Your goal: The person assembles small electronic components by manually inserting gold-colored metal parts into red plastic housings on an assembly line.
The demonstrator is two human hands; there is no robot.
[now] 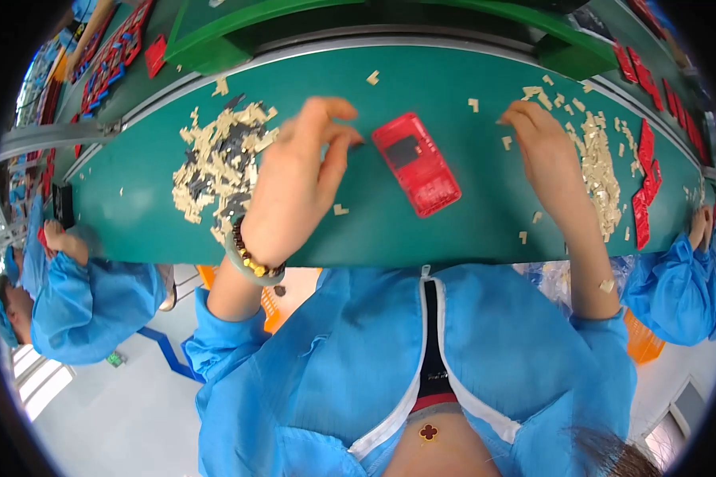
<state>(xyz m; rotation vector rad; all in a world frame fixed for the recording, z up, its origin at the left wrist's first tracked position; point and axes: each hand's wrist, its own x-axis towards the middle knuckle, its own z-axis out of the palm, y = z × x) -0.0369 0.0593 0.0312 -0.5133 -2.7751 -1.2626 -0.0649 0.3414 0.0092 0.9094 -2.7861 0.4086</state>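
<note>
A red rectangular plastic case (435, 181) lies tilted on the green worktop between my hands, with a dark grey patch in its upper part. My left hand (290, 179), wearing a bead bracelet and a pale bangle, is raised left of the case. Its thumb and a finger come together; whatever they hold is too blurred to make out. Beside that hand spreads a pile of small cream and dark grey L-shaped pieces (219, 163). To the case's right, my right hand (545, 151) hovers with bent, loose fingers near a single cream piece (507, 143); its thumb is mostly hidden.
A heap of cream pieces (601, 179) lies right of my right hand, and red cases (644, 187) are lined up beyond it. A green shelf (358, 20) spans the far edge. Co-workers in blue sit at left (95, 302) and right (676, 278).
</note>
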